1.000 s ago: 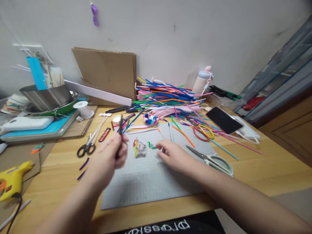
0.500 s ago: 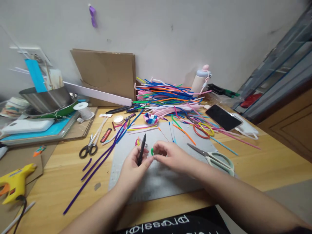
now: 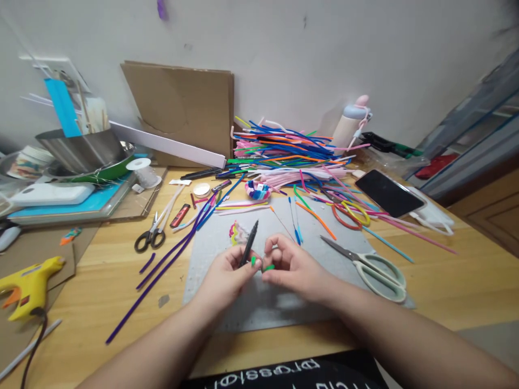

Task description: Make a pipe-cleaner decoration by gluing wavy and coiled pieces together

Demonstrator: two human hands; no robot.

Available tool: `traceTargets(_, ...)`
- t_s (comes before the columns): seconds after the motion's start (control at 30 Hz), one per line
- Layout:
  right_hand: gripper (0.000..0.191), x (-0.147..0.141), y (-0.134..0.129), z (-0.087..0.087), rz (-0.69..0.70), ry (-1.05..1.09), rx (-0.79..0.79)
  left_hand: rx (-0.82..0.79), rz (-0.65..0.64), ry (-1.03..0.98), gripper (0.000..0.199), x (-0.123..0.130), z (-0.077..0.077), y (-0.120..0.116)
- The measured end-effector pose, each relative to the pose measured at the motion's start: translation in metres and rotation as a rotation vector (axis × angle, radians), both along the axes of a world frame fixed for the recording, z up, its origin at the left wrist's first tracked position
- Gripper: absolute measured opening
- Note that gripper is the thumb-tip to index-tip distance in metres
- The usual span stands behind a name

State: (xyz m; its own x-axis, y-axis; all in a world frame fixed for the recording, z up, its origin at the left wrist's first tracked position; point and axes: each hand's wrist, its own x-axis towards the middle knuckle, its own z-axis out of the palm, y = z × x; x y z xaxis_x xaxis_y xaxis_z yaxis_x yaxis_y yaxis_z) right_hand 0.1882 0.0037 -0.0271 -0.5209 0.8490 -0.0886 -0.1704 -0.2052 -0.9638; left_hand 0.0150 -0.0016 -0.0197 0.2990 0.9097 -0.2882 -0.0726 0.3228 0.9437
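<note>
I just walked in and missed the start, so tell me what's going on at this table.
A person is working with both hands over a gray mat. The left hand holds a black pen, tip up. Small green pieces show at the fingertips of both the left and right hand; whether they are joined is unclear. Scissors lie to the right, and colorful fuzzy sticks are piled behind.

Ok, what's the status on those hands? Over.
Left hand holding pen. Right hand close beside it. Green bits at both hands' fingers. Pale scissors lying off to the right.
</note>
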Motion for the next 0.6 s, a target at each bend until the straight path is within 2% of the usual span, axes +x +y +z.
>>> traceTargets(0.13,0.035,0.0038,0.0054,0.0043,-0.039,0.100,-0.165,0.005,0.082,-0.045,0.035,-0.0031,0.0000,0.0015)
traceTargets(0.27,0.030,0.0041,0.0059,0.0041,0.075,0.086,-0.280,0.082,0.104,0.007,0.030,-0.0032,0.0022,0.0013)
traceTargets(0.43,0.026,0.0009,0.0038,-0.0003,0.063,0.051,-0.231,0.206,0.134,0.072,0.025,0.0000,0.0048,0.0001)
traceTargets(0.6,0.025,-0.0005,0.0049,-0.0026,0.063,-0.038,-0.202,0.215,0.169,0.125,0.025,0.0003,0.0076,0.0000)
